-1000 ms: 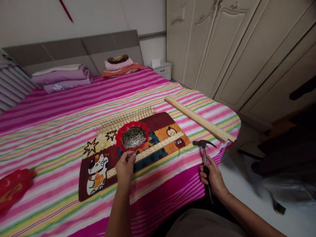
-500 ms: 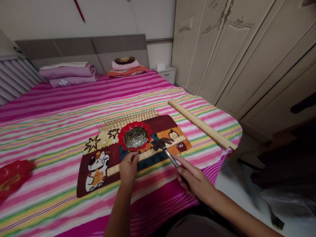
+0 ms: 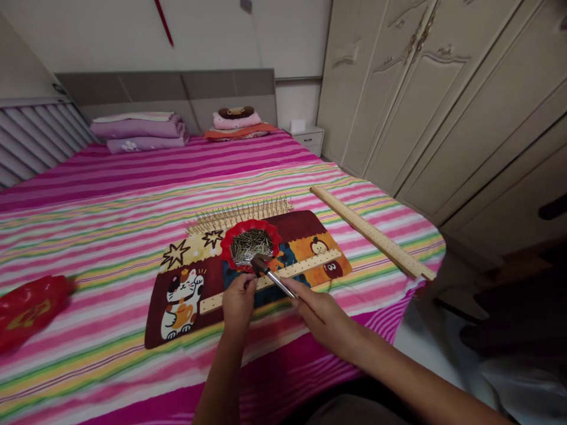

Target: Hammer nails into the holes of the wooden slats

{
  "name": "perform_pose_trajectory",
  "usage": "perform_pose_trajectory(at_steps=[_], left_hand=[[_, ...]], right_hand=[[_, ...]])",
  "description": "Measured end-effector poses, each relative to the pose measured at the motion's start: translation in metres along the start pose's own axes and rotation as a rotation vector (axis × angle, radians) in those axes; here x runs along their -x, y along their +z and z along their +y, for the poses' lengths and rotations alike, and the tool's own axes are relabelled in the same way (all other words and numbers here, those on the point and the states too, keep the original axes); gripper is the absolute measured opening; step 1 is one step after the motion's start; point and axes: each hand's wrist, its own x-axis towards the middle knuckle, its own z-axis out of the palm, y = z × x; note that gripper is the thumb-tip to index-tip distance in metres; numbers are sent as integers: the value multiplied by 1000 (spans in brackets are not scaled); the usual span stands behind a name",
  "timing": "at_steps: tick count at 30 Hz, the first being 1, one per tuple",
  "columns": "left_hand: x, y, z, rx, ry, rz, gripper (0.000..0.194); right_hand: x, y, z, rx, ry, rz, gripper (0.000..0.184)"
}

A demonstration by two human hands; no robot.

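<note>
My right hand (image 3: 325, 321) grips a claw hammer (image 3: 280, 283) by its handle, the dark head low over my left fingertips. Fingers pinched, my left hand (image 3: 239, 298) rests at a pale wooden strip (image 3: 312, 265) with rows of small holes. Whatever is between these fingertips is too small and hidden to make out. Several nails stand in the strip to the right of the hammer. Just behind my left hand, a red scalloped bowl (image 3: 227, 241) holds a heap of nails (image 3: 252, 245). Strip and bowl lie on a patterned mat (image 3: 305, 225) with a cat picture.
Behind the bowl lies a wooden piece bristling with upright nails (image 3: 241, 213). A longer perforated wooden board (image 3: 372, 230) is at the right of the bed. A red plastic object (image 3: 33, 310) lies far left. Folded bedding (image 3: 142, 131) sits by the headboard; a wardrobe (image 3: 390, 88) stands right.
My right hand has swung the hammer from the bed's right edge leftward, over the strip to my left fingertips. My left hand keeps its pinch at the strip. The view has turned slightly left.
</note>
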Motion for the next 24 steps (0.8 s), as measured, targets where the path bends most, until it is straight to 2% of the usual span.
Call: perform_pose_trajectory(at_steps=[3, 5, 7, 10, 12, 17, 20, 24], left_hand=[[0, -2, -2, 44, -11, -26, 22], [-1, -7, -4, 91, -32, -46, 26], [-6, -15, -4, 79, -37, -13, 29], [-23, -28, 2, -129, 32, 92, 27], [-38, -32, 10, -333, 105, 91, 26], [-68, -17, 36, -808, 254, -128, 28], [-77, -8, 47, -939, 276, -254, 27], [-81, -11, 51, -1004, 263, -333, 25]], right_hand=[[29, -10, 7, -60, 44, 8, 45], [54, -16, 21, -87, 104, -52, 46], [79, -19, 40, -95, 181, -65, 47], [112, -18, 70, -167, 337, -21, 50], [126, -15, 87, -209, 417, 43, 55], [134, -9, 115, -408, 589, 159, 67], [131, -6, 124, -514, 648, 164, 76], [129, -6, 124, -547, 692, 146, 84]])
